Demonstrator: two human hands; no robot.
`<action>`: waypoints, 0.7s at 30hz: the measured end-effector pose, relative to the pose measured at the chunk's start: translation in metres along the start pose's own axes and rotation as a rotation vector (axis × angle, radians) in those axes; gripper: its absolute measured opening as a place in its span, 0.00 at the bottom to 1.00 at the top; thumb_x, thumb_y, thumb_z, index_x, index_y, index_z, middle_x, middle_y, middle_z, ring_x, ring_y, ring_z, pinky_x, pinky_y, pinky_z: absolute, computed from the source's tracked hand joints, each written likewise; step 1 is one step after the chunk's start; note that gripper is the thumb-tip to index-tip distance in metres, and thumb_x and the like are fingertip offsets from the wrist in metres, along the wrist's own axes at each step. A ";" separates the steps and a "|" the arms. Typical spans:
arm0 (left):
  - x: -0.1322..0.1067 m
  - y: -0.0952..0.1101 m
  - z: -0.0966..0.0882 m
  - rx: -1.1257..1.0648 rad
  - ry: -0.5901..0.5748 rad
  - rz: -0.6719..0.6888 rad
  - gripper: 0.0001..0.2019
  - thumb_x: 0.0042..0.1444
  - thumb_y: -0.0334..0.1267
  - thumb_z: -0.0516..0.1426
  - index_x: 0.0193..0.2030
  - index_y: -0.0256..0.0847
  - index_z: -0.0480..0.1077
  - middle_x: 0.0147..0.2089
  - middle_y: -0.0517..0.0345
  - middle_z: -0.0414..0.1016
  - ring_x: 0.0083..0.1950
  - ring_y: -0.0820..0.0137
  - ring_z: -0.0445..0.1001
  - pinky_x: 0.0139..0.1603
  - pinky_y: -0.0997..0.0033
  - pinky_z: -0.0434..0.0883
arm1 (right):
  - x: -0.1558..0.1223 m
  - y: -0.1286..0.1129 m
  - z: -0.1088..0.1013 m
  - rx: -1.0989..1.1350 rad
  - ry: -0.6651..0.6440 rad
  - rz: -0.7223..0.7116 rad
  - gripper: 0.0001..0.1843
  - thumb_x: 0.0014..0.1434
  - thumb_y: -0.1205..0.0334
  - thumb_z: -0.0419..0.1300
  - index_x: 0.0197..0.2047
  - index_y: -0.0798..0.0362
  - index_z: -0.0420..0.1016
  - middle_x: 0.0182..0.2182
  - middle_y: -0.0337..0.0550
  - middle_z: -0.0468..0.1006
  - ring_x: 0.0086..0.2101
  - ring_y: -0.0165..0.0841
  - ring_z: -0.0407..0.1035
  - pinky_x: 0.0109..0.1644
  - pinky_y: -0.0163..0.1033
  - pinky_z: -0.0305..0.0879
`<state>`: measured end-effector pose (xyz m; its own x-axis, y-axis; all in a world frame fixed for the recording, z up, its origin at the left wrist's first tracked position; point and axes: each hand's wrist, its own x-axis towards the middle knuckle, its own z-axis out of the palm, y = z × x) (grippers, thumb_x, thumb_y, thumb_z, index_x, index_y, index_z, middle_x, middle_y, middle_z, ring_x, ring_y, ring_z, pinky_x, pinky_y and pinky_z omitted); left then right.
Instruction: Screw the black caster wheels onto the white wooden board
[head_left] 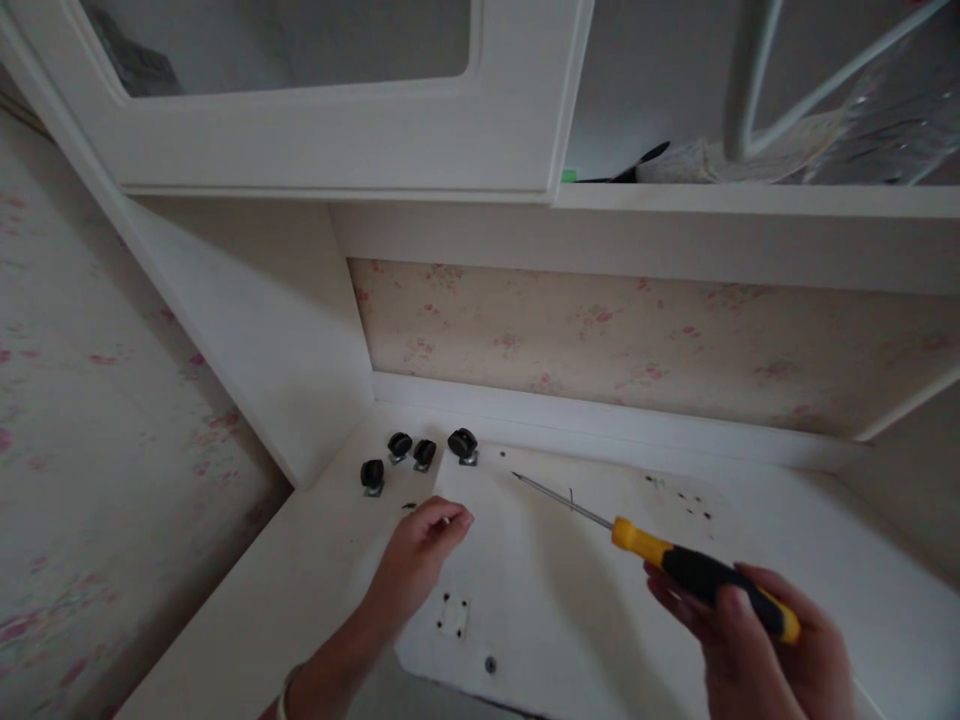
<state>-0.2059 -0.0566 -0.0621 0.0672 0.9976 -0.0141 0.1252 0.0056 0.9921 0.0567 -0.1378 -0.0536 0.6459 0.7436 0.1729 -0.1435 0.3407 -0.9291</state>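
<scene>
My right hand grips a screwdriver by its yellow and black handle, with the metal shaft pointing up and left. My left hand hovers over the left part of a white board. Its thumb and fingers are pinched together, and anything between them is too small or hidden to make out. Beyond the left hand are several black caster wheels with metal plates. One caster stands at the board's far corner; another caster is on the desk at left. Four-cornered screw-hole marks show on the board.
The board lies on a white desk. Small dark screws or holes dot its far right. A cabinet with a glazed door and an open shelf overhangs the desk. A side panel stands at left.
</scene>
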 end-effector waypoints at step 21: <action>-0.038 -0.083 -0.026 0.236 0.282 -0.018 0.17 0.55 0.54 0.56 0.37 0.43 0.76 0.47 0.50 0.70 0.46 0.61 0.73 0.43 0.65 0.73 | 0.116 0.043 0.137 -0.635 -0.488 -0.186 0.18 0.59 0.47 0.54 0.47 0.49 0.63 0.34 0.44 0.77 0.32 0.39 0.74 0.39 0.46 0.70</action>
<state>-0.2445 -0.0936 -0.1406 -0.2086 0.9773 0.0366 0.3508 0.0398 0.9356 0.0225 0.0416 -0.0289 0.1978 0.9233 0.3291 0.4800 0.2015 -0.8538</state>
